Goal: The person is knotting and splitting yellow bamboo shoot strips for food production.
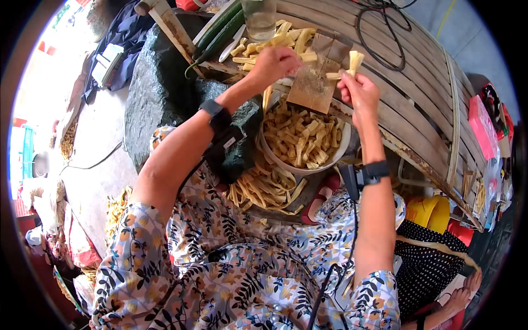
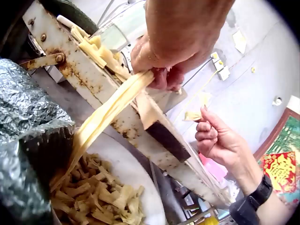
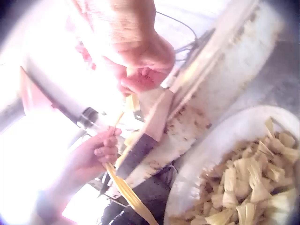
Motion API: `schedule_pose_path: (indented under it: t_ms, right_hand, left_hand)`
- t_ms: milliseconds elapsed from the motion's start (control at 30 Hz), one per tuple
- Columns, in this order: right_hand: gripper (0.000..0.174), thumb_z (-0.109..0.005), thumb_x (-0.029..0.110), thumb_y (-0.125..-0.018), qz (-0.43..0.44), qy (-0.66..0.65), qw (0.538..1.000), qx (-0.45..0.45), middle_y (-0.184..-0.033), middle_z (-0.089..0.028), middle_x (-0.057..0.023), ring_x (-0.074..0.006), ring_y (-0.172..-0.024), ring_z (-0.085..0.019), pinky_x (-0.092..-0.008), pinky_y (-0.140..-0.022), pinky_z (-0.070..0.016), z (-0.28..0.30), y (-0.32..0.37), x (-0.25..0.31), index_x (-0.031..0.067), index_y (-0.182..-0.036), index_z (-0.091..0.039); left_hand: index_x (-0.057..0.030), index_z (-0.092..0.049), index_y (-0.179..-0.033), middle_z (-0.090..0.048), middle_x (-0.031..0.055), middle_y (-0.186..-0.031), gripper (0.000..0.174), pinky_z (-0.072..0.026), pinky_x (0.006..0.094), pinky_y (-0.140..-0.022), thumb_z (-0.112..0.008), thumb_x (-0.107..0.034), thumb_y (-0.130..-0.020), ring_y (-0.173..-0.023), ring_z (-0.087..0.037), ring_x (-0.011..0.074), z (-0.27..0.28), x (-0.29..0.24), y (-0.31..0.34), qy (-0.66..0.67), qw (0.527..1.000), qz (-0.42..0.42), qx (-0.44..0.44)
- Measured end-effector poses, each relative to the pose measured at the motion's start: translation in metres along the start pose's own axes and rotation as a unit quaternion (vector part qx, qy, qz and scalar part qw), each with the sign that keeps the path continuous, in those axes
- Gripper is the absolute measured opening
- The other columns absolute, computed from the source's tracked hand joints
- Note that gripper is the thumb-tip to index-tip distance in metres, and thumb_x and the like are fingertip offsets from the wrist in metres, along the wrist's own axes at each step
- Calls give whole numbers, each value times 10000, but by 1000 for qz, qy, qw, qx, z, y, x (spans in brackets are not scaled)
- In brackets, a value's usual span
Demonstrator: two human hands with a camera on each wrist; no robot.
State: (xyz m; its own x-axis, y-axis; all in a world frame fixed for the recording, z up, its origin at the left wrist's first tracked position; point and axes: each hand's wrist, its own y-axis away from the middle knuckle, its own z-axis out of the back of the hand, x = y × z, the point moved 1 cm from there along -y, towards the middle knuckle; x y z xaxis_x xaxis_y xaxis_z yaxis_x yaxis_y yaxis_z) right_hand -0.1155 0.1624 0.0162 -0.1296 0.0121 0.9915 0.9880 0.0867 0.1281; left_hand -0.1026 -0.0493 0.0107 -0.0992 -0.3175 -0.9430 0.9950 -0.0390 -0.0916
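Observation:
My left hand grips one end of a long, soft, pale yellow strip. In the left wrist view the strip slants down from the fingers toward the dark plastic bag. My right hand, raised on the right, pinches a short knotted piece of similar pale yellow strip between thumb and fingers. Between the hands, a small wooden board lies at the bench edge. Below it stands a white basin heaped with short knotted pieces.
The slatted bench has a rusty metal edge. More pale pieces lie there beside a glass of water and cucumbers. A black cable loops behind. Long strips are piled below the basin; a dark plastic bag stands left.

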Motion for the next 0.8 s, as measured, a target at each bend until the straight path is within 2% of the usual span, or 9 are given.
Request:
schedule_pose_path:
  t_ms: [67,200,333,467,533,567,633,700,800]
  right_hand:
    - [226,-644,152,-784,-33,98,991,85,-602,-577,-14,-60,-464,-478,-163,-422,-356,1,26,20,-46,-882,-598]
    - [332,-679,181,-764,103,326,935,91,-607,-566,4,-68,-498,-490,-192,-443,-366,9,53,13,-14,-1008,-566]
    - [234,-648,84,-774,60,110,975,185,-673,-556,36,-23,-573,-471,-184,-492,-398,-2,60,11,10,-988,-589]
    - [120,-597,4,-780,101,178,964,171,-702,-555,39,-22,-607,-483,-180,-535,-412,1,61,12,2,-898,-623]
    - [188,-591,-17,-759,156,202,951,176,-700,-564,20,-43,-609,-499,-198,-553,-427,5,61,5,12,-944,-609]
    - [224,-588,-27,-749,184,213,943,179,-699,-568,10,-54,-610,-507,-207,-563,-434,6,62,2,18,-968,-602]
    - [294,-581,-31,-732,138,254,937,196,-706,-587,-24,-81,-627,-535,-228,-585,-446,10,67,-2,44,-1016,-585]
    - [389,-569,-12,-721,119,306,920,213,-747,-620,-78,-117,-664,-577,-256,-611,-456,19,65,-5,101,-1094,-552]
    - [254,-561,26,-772,171,335,913,156,-761,-629,-88,-122,-674,-587,-257,-616,-454,30,60,-4,59,-1023,-583]
  left_hand:
    - [-32,-604,-921,-522,-35,-645,151,-362,172,-475,-566,-153,-839,-536,-441,32,-5,-9,18,58,996,14,67]
    - [-15,-565,-943,-549,-16,-643,151,-373,163,-475,-550,-137,-855,-519,-456,33,-12,-18,51,56,990,17,125]
    - [-7,-551,-962,-574,16,-630,162,-407,192,-472,-574,-104,-835,-501,-498,50,-25,-27,63,43,987,-6,153]
    - [11,-549,-982,-600,44,-730,225,-453,211,-577,-515,-188,-882,-636,-555,68,-14,-25,66,139,959,62,241]
    - [20,-555,-993,-602,51,-814,295,-462,221,-678,-456,-246,-912,-734,-564,77,-7,-20,71,160,929,115,312]
    - [17,-559,-991,-601,46,-814,283,-462,220,-685,-461,-236,-909,-735,-564,78,-7,-15,74,165,924,136,316]
    - [11,-567,-988,-599,38,-814,259,-462,218,-698,-472,-216,-903,-737,-563,80,-12,0,81,177,911,181,325]
    - [5,-576,-952,-592,14,-815,215,-440,197,-696,-504,-186,-883,-731,-539,70,-17,6,80,175,936,126,279]
    - [-11,-571,-916,-585,5,-790,158,-418,194,-665,-548,-152,-846,-710,-514,70,-17,0,79,44,978,62,196]
